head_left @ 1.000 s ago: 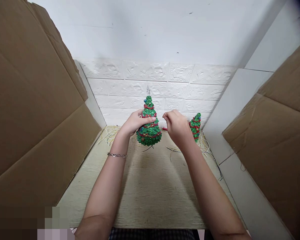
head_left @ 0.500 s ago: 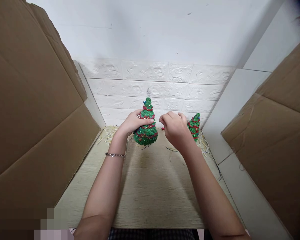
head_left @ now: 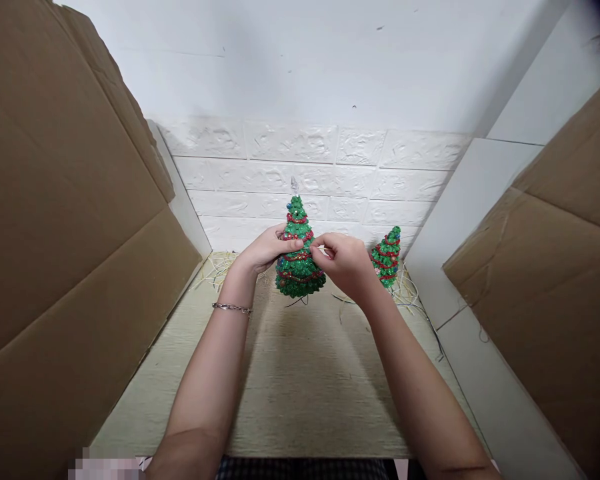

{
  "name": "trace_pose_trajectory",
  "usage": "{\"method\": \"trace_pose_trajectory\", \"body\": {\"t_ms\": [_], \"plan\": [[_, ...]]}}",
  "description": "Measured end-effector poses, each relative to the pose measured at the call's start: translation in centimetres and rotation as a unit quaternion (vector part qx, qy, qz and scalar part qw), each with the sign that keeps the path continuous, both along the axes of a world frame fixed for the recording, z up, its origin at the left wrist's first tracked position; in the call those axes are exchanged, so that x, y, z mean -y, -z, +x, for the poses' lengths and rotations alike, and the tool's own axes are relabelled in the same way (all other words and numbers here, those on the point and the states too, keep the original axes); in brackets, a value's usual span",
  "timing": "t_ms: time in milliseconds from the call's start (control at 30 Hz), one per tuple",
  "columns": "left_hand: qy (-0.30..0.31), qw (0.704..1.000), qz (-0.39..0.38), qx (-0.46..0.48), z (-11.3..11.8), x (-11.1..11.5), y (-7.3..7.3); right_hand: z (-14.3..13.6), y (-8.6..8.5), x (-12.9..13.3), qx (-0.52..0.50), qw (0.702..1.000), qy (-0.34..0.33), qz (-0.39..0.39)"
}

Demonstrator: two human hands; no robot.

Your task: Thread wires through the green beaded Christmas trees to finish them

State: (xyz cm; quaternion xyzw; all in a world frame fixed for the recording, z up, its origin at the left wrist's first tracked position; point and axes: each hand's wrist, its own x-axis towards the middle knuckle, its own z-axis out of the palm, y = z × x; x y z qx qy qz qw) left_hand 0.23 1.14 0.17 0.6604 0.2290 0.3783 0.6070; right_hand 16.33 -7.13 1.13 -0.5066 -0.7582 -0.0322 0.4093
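A small green glittery Christmas tree (head_left: pixel 300 270) with red garland, coloured baubles and a clear pointed topper (head_left: pixel 294 185) is held up above the table. Around its left side wraps my left hand (head_left: pixel 270 248), thumb across the front and the other fingers hidden behind. My right hand (head_left: pixel 343 257) pinches at the tree's right side, thumb and forefinger together against the branches. Anything between those fingertips is too small to make out. A dark thin wire (head_left: pixel 297 302) sticks out under the tree's base.
A second, similar tree (head_left: pixel 387 257) stands behind my right hand. Tangles of pale wires lie at the back left (head_left: pixel 215 267) and back right (head_left: pixel 407 287) of the wooden table (head_left: pixel 310 393). Cardboard sheets (head_left: pixel 80 200) flank both sides, with a white brick-patterned wall (head_left: pixel 290 140) behind.
My right hand has moved left and now touches the tree's right side, where before there was a gap. The tree has tilted slightly, its base swinging right.
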Motion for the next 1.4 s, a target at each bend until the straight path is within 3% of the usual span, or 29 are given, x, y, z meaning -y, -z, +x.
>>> {"method": "trace_pose_trajectory", "body": {"t_ms": [233, 533, 800, 933, 1133, 1267, 1400], "plan": [[0.017, 1.000, -0.006, 0.013, 0.2, 0.2, -0.1, -0.4, 0.4, -0.2, 0.090, 0.995, 0.018, 0.037], [-0.056, 0.997, -0.028, 0.042, -0.6, -0.1, -0.6, 1.7, -0.5, 0.0, -0.007, 0.999, -0.027, -0.031], [-0.028, 1.000, -0.002, -0.003, 0.5, 0.8, -0.7, 0.3, 0.4, -0.5, 0.076, 0.997, -0.003, 0.008], [-0.037, 0.999, 0.004, -0.002, 0.3, 0.7, -0.7, 0.8, 0.1, -0.2, 0.015, 0.999, -0.026, 0.011], [-0.039, 0.999, -0.003, 0.005, -0.5, 0.3, -0.5, 2.3, -1.0, 0.4, -0.068, 0.994, -0.053, -0.072], [-0.035, 0.999, -0.002, 0.008, -0.2, 0.4, -0.5, 1.6, -0.5, 0.1, -0.134, 0.983, -0.085, -0.087], [-0.035, 0.999, -0.005, -0.004, 0.5, 0.8, -0.7, 0.2, 0.4, -0.5, -0.141, 0.986, -0.075, -0.057]]}}
